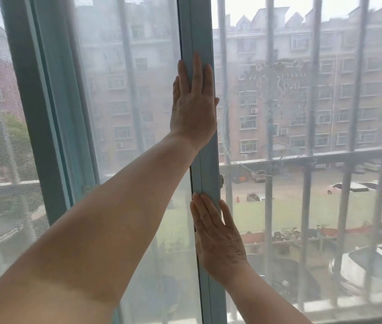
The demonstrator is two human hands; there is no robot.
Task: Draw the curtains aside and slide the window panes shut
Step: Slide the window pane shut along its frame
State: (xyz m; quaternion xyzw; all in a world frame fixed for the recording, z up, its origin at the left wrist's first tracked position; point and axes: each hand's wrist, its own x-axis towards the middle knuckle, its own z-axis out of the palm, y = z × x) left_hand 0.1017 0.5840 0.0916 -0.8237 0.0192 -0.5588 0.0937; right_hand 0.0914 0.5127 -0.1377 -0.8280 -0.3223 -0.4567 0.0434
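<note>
Two hands lay flat on the upright stile [205,164] of the sliding window pane [134,113], the left hand [193,106] high and the right hand [218,239] lower down. On both, the fingers [197,73] were stretched out straight and pressed against the pale blue-grey metal, with nothing gripped; the left thumb seemed to hook round the stile's far edge. That pane stood about mid-window, its glass hazy, and to its right the opening looked out through grey security bars [311,136] to apartment blocks [302,90] and parked cars [367,265]. I judged the sash stiff and fairly heavy, the sort that runs on a track and may bind, so pushing on the rigid stile rather than on the breakable glass looked wise. Smooth metal gives palms little purchase. A fixed frame post [35,113] stood at left, sheer mesh or curtain beyond it; I couldn't tell which.
</note>
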